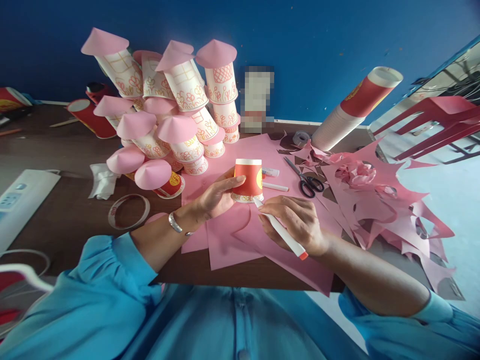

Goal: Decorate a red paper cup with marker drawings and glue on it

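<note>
Shirt (pixel 210 320), cup (pixel 250 176) in left fingers (pixel 229 184) (inside hidden)

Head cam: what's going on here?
The left hand holds a red paper cup, and the right hand holds a white marker with its tip at the cup's lower edge. Pink sheets lie under the hands. Decorated cups with pink cone tops are stacked to the left; scissors and pink paper scraps lie to the right.
</note>
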Available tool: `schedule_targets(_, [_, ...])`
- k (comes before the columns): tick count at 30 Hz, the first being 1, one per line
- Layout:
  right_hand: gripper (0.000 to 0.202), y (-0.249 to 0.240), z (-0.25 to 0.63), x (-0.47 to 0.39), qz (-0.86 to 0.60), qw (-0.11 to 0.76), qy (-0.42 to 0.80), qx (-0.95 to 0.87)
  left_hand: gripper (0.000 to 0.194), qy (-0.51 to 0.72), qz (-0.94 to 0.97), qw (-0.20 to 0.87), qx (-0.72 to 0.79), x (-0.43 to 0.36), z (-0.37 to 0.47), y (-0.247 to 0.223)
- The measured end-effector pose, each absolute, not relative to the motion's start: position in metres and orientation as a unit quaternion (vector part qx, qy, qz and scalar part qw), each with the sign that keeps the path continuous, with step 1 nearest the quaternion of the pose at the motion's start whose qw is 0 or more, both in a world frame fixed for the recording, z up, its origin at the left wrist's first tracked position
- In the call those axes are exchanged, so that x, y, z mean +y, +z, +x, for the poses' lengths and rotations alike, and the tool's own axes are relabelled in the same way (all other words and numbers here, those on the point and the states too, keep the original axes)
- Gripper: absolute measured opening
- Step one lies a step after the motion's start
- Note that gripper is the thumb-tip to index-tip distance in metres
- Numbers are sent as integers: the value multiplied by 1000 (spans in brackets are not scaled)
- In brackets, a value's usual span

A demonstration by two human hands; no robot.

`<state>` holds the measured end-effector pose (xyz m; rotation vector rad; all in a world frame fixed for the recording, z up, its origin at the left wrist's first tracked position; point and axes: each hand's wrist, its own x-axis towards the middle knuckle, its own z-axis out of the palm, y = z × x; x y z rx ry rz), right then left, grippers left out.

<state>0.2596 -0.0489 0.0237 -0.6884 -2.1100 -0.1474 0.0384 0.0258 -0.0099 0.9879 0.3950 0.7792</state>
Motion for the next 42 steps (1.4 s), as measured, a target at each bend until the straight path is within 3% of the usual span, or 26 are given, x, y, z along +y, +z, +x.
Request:
schedule_targets(10, [21,24,260,-48,-277,436,-65,-854,61,347,485,781,186,23,40,2])
schedule_targets(24, [20,24,260,-47,-280,437,-66,-852,49,376,462,782,185,24,40,-12])
schedule_targets(37, [20,25,260,-50,-284,427,-64,-856,62,340,496,780,173,24,39,-1])
schedule_targets(42, [20,24,260,-50,-285,437,-69,-850,58,351,479,784,181,23,40,-2])
